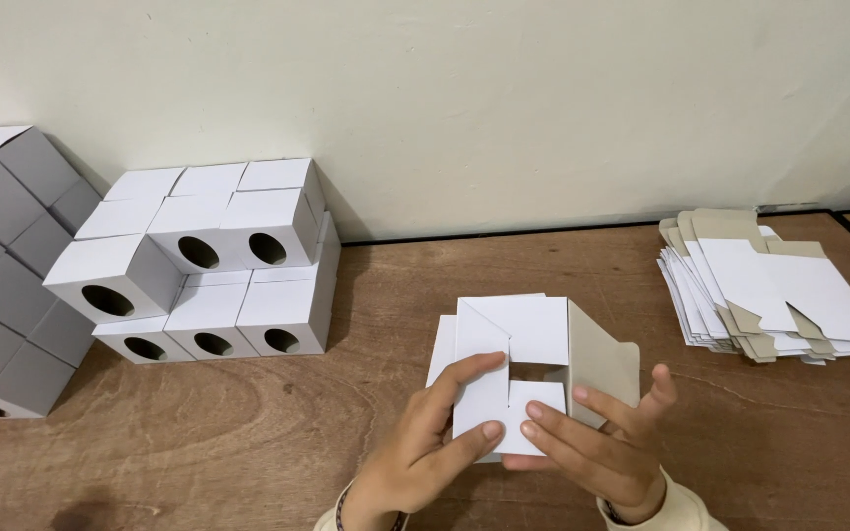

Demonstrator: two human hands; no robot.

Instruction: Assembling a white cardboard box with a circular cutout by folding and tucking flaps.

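A half-folded white cardboard box (528,334) stands on the wooden table (248,433) in front of me, its bottom flaps partly folded in and one grey-brown flap sticking out to the right. My left hand (425,442) grips its left side, thumb and fingers pressing a flap. My right hand (602,438) holds the lower right side, with the fingertips on the front flap.
Several finished white boxes with oval holes (213,261) are stacked at the left against the wall. More grey-sided boxes (2,265) pile at the far left. A stack of flat unfolded box blanks (769,290) lies at the right.
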